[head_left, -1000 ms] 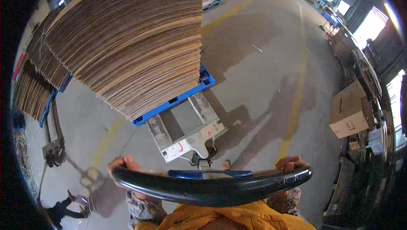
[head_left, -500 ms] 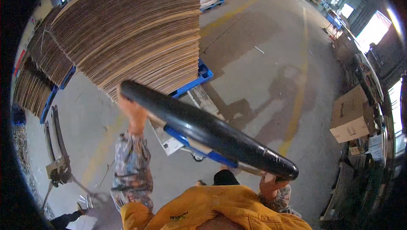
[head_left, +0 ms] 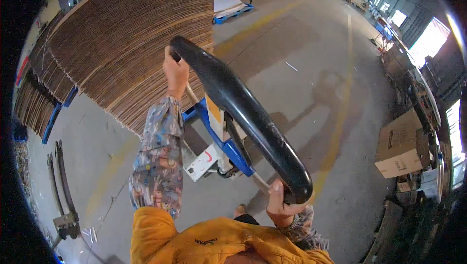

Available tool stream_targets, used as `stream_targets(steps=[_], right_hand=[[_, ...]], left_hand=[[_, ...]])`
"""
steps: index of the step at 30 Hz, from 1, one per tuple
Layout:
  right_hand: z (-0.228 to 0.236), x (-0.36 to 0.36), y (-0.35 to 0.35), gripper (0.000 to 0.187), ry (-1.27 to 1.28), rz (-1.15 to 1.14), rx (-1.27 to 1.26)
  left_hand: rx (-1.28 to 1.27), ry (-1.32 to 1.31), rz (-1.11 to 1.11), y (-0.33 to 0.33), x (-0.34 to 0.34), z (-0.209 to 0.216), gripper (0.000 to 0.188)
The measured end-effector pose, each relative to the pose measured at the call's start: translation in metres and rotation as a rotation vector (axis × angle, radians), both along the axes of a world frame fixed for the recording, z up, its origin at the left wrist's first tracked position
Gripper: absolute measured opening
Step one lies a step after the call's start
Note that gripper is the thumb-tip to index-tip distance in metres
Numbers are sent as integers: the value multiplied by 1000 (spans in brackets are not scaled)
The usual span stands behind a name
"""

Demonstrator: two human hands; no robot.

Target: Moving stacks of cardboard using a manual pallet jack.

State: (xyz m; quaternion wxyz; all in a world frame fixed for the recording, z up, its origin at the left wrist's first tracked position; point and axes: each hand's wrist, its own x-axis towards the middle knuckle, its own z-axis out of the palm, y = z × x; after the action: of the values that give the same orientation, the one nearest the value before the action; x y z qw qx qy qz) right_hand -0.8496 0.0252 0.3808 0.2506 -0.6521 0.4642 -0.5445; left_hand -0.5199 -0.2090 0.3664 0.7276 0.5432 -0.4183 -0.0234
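Before me is the handle of a pallet truck, with a thick black curved guard (head_left: pixel 243 103) above a blue and white control head (head_left: pixel 221 132). My left hand (head_left: pixel 176 73) is closed round the grip at the far left end. At the near right end, my right hand (head_left: pixel 282 204) is wrapped round the other grip, its thumb on top. The handle slants from far left to near right. Below it, the white body of the truck (head_left: pixel 198 169) shows in part, with a red mark. Patterned sleeves cover both my forearms.
A tall stack of cardboard sheets (head_left: pixel 131 35) stands at the left. An unused manual pallet truck (head_left: pixel 65 215) lies low at the left edge. At the right, a cardboard box (head_left: pixel 401 142) sits among piled boards. Yellow lines (head_left: pixel 340 118) mark the grey floor.
The handle has swung: its left end went up and away with my left hand, its right end moved left and slightly nearer. The cardboard stack now sits farther left in view.
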Motion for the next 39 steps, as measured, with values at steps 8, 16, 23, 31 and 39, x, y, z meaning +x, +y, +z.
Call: stream_targets(steps=[8,16,23,31,39], right_hand=[[-1,2,-44,40,-239,-188,-371],[-29,12,-35,28,-366,-468,-207],[-27,-18,-41,21,-311,-399,-353],[12,-46,-114,16,-264,-489,-294],[71,-87,-271,18,-112,-548,-268]], left_hand=[[-123,-117,14,-32,-43,17,21],[-45,-84,38,-7,-14,-32,33],[-118,-107,32,14,-30,-23,32],[-159,-34,-23,-15,-38,17,28],[-66,-27,7,-65,-49,65,25]])
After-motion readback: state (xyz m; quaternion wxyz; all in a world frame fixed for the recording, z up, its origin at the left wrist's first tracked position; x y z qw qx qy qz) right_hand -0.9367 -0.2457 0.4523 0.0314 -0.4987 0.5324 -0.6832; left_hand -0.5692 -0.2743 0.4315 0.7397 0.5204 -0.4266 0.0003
